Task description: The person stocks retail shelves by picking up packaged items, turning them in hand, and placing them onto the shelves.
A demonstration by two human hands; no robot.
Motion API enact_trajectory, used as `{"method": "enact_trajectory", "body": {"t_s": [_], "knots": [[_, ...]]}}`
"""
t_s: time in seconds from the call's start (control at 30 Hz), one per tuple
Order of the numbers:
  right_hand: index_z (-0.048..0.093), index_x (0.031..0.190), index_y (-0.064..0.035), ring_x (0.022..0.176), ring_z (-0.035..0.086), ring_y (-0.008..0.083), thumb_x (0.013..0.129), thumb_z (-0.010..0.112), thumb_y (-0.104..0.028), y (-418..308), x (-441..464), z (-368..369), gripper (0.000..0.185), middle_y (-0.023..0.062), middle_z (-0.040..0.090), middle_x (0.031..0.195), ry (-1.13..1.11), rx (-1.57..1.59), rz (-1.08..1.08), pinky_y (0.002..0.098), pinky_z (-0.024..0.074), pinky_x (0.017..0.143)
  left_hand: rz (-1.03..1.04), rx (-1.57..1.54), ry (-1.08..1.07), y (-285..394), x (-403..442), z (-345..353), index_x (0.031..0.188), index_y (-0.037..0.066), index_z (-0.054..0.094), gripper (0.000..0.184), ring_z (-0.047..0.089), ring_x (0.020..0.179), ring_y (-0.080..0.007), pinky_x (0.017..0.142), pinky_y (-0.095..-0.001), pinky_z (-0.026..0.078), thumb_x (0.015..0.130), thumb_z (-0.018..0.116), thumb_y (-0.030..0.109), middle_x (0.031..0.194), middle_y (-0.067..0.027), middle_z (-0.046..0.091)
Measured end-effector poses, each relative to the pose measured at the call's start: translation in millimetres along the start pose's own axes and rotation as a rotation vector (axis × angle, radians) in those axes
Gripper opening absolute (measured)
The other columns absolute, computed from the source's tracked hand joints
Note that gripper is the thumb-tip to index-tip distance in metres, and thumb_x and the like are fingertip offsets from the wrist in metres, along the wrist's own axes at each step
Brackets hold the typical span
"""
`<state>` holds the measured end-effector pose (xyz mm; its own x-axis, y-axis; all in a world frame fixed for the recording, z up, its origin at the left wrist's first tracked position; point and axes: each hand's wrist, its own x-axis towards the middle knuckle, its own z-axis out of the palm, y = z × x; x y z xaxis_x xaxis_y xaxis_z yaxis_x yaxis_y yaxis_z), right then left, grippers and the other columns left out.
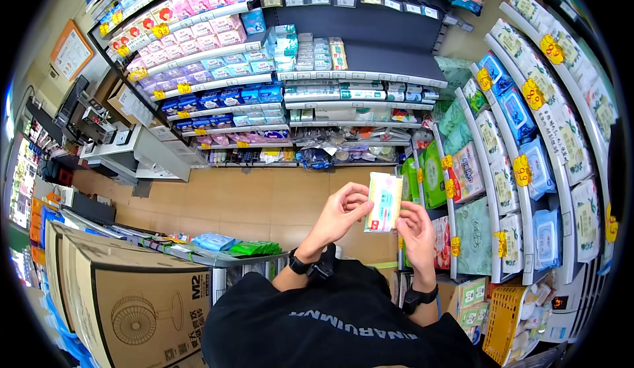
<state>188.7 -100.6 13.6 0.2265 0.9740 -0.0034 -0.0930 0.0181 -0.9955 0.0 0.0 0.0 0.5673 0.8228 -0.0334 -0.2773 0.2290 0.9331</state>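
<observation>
A small flat packet (383, 200), pale yellow and white with a turquoise label and a red patch at its lower corner, is held upright in front of my chest. It looks like a pack of tissues or pads; the exact kind cannot be read. My left hand (341, 213) grips its left edge between thumb and bent fingers. On the other side, my right hand (416, 231) pinches the lower right edge with the fingertips. Dark bands circle both wrists.
Ahead stands a shelf unit (360, 75) with packaged goods. Shelves of tissue packs (489, 133) rise close on my right, above a yellow basket (503, 315). A large fan carton (142, 308) is at my left, near a rack with blue packs (214, 242). Further left is a counter (148, 157).
</observation>
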Motion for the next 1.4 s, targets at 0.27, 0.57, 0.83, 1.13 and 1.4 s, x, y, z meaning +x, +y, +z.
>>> {"method": "enact_trajectory", "body": {"t_s": [0.27,0.57,0.83,1.13,1.4], "knots": [[0.051,0.128,0.0033,0.093,0.063,0.0097,0.094,0.062,0.001,5.3,62.5,11.4,0.036,0.0086,0.063,0.108,-0.026,0.042,0.013,0.0225,0.0524,0.080,0.003,-0.028,0.043,2.4,46.5,-32.8,0.117,0.004,0.056,0.027,0.061,0.085,-0.0042,0.068,-0.0206,0.047,0.094,0.069,0.013,0.099,-0.0009,0.068],[0.052,0.127,0.0029,0.087,0.062,0.0083,0.094,0.062,0.001,20.2,134.4,14.9,0.035,0.0067,0.061,0.103,-0.063,0.017,0.041,0.0211,0.0509,0.077,0.031,0.060,0.158,3.3,101.1,-57.5,0.117,0.003,0.056,0.027,0.059,0.081,-0.0035,0.068,-0.0198,0.047,0.094,0.068,0.012,0.097,-0.0010,0.062],[0.055,0.124,0.0022,0.089,0.060,0.0079,0.093,0.064,0.001,40.1,255.4,13.2,0.033,0.0053,0.063,0.101,-0.124,-0.010,-0.049,0.0202,0.0494,0.078,0.091,0.166,0.233,12.4,199.3,-96.1,0.117,0.003,0.057,0.027,0.060,0.077,-0.0048,0.066,-0.0214,0.047,0.094,0.068,0.013,0.095,-0.0002,0.060],[0.055,0.121,0.0000,0.091,0.063,0.0081,0.092,0.067,-0.002,70.4,428.7,3.3,0.031,0.0047,0.064,0.100,-0.190,-0.040,-0.028,0.0220,0.0502,0.079,0.186,0.654,0.436,37.2,346.1,-140.2,0.110,-0.004,0.061,0.027,0.070,0.073,-0.0219,0.065,-0.0337,0.055,0.090,0.069,0.013,0.085,-0.0121,0.068],[0.057,0.116,0.0018,0.090,0.066,0.0155,0.089,0.066,-0.003,112.7,584.9,12.8,0.028,0.0107,0.068,0.095,-0.159,-0.327,-0.170,0.0281,0.0535,0.076,0.293,0.831,0.504,25.9,476.5,-204.0,0.106,-0.003,0.062,0.025,0.071,0.073,-0.0269,0.065,-0.0350,0.056,0.087,0.070,0.011,0.084,-0.0145,0.070]]}}
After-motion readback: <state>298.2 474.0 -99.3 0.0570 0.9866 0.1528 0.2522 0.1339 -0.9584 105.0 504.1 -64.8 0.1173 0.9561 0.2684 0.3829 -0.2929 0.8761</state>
